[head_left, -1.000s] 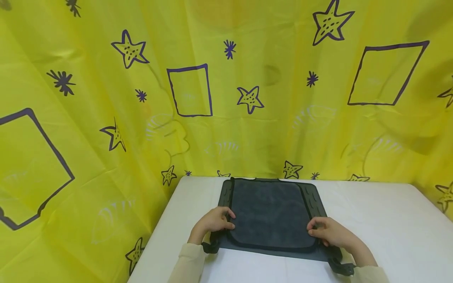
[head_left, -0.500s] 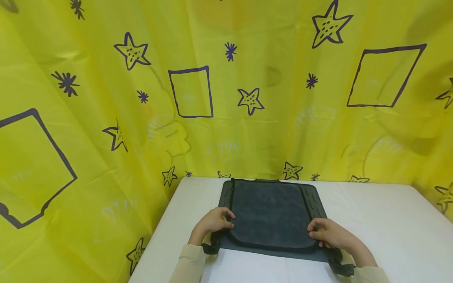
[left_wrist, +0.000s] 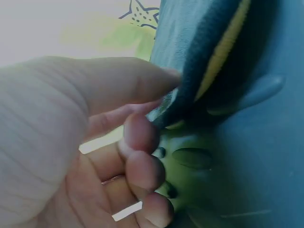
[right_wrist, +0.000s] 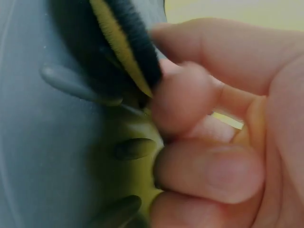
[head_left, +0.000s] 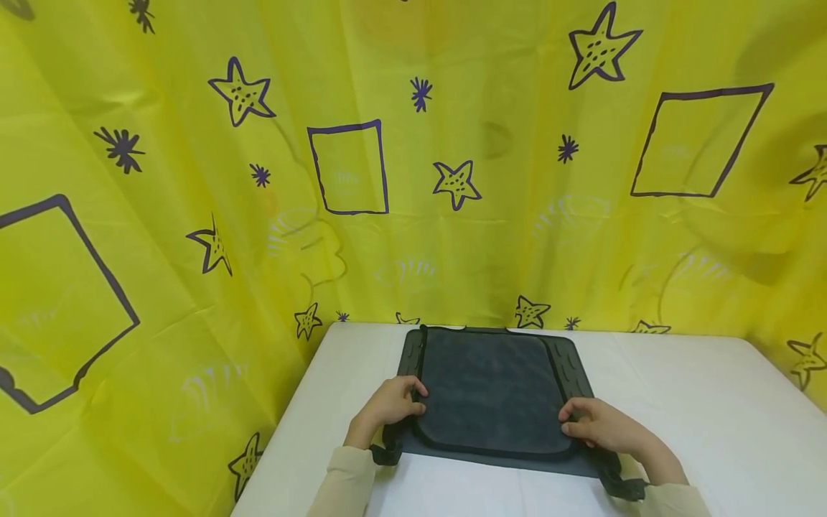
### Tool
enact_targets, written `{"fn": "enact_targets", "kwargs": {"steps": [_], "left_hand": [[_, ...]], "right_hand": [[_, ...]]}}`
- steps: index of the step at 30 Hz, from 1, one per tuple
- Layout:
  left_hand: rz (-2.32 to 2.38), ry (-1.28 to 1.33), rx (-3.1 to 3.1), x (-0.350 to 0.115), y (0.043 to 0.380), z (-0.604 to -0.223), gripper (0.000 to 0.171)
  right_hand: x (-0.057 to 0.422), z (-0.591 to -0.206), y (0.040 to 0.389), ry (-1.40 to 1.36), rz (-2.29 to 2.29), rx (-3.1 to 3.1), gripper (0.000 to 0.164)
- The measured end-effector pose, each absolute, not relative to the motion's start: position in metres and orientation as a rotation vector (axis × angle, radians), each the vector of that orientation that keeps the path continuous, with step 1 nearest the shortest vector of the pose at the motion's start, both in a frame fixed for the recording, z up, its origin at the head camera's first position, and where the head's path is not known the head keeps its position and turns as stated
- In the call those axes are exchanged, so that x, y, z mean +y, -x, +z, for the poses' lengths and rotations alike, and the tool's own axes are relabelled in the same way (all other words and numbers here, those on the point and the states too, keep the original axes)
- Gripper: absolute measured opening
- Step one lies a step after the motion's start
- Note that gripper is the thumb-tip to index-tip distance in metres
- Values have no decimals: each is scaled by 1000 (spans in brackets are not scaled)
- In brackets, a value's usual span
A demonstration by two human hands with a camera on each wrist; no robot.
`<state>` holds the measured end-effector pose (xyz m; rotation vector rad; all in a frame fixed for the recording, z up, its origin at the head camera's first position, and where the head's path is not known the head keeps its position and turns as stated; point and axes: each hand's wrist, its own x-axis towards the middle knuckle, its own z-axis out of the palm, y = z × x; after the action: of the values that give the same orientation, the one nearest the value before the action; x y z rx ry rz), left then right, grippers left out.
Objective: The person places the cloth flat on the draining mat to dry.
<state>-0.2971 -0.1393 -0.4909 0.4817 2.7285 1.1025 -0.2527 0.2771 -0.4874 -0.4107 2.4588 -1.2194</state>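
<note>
A dark grey fabric mat (head_left: 491, 391) with a black bound edge lies over a larger dark rubber mat (head_left: 573, 362) with raised ridges along its sides. My left hand (head_left: 390, 401) pinches the fabric mat's left edge between thumb and index finger, the other fingers curling below. At the opposite side, my right hand (head_left: 602, 425) pinches the right edge. Both wrist views show the fabric edge (left_wrist: 190, 71) lifted apart from the rubber, with a yellowish strip beneath it. In the right wrist view, the ridged rubber surface (right_wrist: 52, 147) is left of the fingers.
The mats lie on a white table (head_left: 698, 402), near its back edge. A yellow curtain (head_left: 517, 244) printed with stars and squares hangs behind and to the left. Black straps (head_left: 388, 454) are at both wrists, by beige sleeves (head_left: 342, 477).
Both hands keep their pinch on the fabric mat's edges and barely move. The head view has shifted slightly.
</note>
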Motion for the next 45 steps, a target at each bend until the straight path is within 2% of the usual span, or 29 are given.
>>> {"fn": "enact_targets", "kwargs": {"steps": [5, 14, 23, 45], "left_hand": [[1090, -465, 2817, -137, 296, -494, 23], [980, -402, 2909, -131, 294, -495, 44], [923, -385, 2895, -130, 291, -494, 45], [990, -409, 2882, -137, 296, -499, 41]], "right_hand": [[274, -489, 254, 446, -1202, 2595, 28], [268, -494, 252, 320, -1115, 2753, 52], [264, -495, 254, 227, -1061, 2755, 53], [266, -498, 258, 262, -1089, 2732, 50]]}}
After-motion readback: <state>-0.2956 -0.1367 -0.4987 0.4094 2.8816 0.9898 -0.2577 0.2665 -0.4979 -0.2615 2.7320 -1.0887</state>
